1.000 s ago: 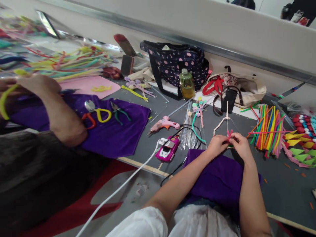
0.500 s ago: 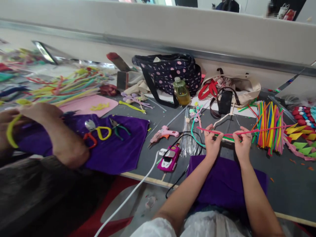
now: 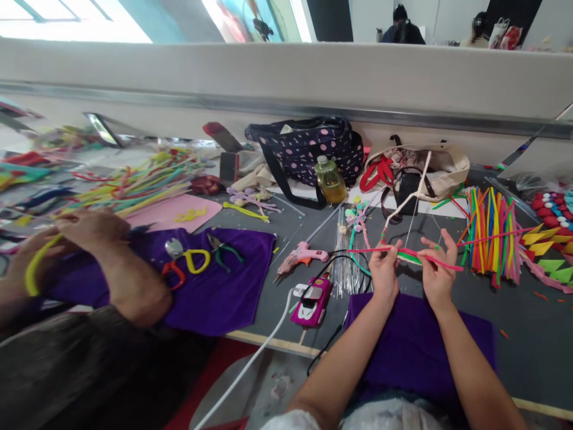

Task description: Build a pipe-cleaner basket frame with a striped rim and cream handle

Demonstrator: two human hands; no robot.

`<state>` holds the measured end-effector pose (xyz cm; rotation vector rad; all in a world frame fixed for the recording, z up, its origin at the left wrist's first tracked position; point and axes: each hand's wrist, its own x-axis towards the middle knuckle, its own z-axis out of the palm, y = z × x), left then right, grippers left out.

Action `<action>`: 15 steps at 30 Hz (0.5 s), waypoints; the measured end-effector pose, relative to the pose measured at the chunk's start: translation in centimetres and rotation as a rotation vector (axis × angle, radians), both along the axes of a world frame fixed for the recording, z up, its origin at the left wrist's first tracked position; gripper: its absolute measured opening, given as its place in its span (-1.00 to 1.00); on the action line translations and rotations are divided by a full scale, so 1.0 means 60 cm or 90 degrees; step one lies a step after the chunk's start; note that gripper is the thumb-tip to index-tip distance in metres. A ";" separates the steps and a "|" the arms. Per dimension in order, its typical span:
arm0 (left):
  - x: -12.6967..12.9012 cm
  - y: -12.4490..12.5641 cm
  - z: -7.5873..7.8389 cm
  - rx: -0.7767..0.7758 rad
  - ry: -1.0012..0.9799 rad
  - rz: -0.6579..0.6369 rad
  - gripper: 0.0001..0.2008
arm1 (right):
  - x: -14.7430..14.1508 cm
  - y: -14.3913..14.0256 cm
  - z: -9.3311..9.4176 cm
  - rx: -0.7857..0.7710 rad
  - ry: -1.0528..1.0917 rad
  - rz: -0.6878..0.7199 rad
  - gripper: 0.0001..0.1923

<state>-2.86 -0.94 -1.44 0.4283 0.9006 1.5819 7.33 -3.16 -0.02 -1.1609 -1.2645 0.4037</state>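
My left hand (image 3: pixel 385 275) is closed in a pinch on a pink-red pipe cleaner (image 3: pixel 364 249), at the near end of a small green-and-white piece (image 3: pixel 409 258). My right hand (image 3: pixel 439 279) grips the same pipe cleaner between thumb and forefinger, its other fingers raised and apart. The pink length runs across both hands, its free end sticking out right. A cream pipe cleaner (image 3: pixel 403 206) rises from beside my left fingers. A second long pink-red strand (image 3: pixel 496 237) stretches right from behind my right hand. Below my forearms lies a folded purple cloth (image 3: pixel 416 340).
Left of me are a pink glue gun (image 3: pixel 308 255), a magenta car-shaped device (image 3: pixel 312 303) with cables, and clear sticks (image 3: pixel 342 275). Coloured strips (image 3: pixel 492 239) lie right. A bottle (image 3: pixel 330 184) and bags stand behind. A co-worker's hands (image 3: pixel 92 230) hold a yellow strip.
The view has tilted upward, so the table sits lower. My right fingers have spread, and the pink pipe cleaner's right end now slants down over that hand. The cream pipe cleaner reaches higher.
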 end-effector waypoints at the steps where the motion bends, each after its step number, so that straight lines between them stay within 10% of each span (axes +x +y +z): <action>1: -0.001 0.000 0.003 -0.004 -0.020 -0.015 -0.66 | 0.001 -0.002 0.005 0.021 -0.015 0.011 -0.88; 15: 0.042 0.022 0.057 0.024 -0.107 -0.005 -0.65 | -0.006 0.017 0.008 -0.027 0.310 -0.051 -0.85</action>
